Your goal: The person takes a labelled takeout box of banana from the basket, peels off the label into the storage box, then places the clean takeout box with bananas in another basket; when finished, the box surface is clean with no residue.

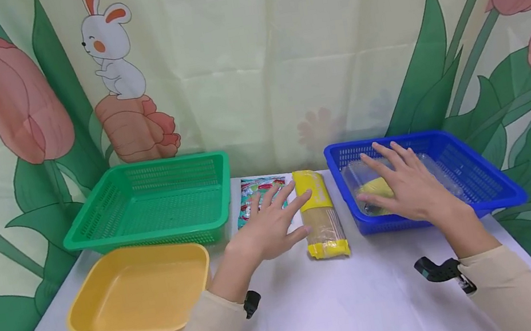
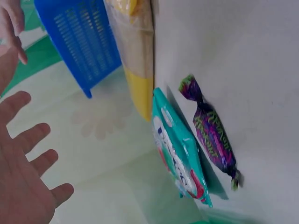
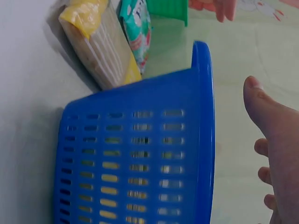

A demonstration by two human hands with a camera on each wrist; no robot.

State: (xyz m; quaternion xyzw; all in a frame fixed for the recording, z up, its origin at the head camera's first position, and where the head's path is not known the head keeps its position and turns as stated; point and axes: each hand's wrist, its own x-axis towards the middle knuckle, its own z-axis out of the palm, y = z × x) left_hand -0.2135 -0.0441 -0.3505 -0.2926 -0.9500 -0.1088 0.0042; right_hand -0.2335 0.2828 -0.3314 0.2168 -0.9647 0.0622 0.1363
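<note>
The left hand [image 1: 269,227] is held flat above the table [image 1: 321,319], fingers spread and straight, nothing gripped. Under its fingertips a teal packet [image 1: 255,195] is seen, and just to its right a noodle pack [image 1: 321,214] with yellow ends lies lengthwise, the thumb close to its side; whether it is touched cannot be told. In the left wrist view a purple candy [image 2: 211,133] is shown on the table beside the teal packet, below the palm.

The right hand [image 1: 404,185] is spread open over the blue basket [image 1: 487,182], fingers straight, nothing clasped. Beneath it, inside the basket, a clear box [image 1: 433,168] with something yellow in it is covered by the palm; contact cannot be told.

Left of the left hand a green basket [image 1: 157,206] is set, and nearer than it a yellow tray [image 1: 139,289].
</note>
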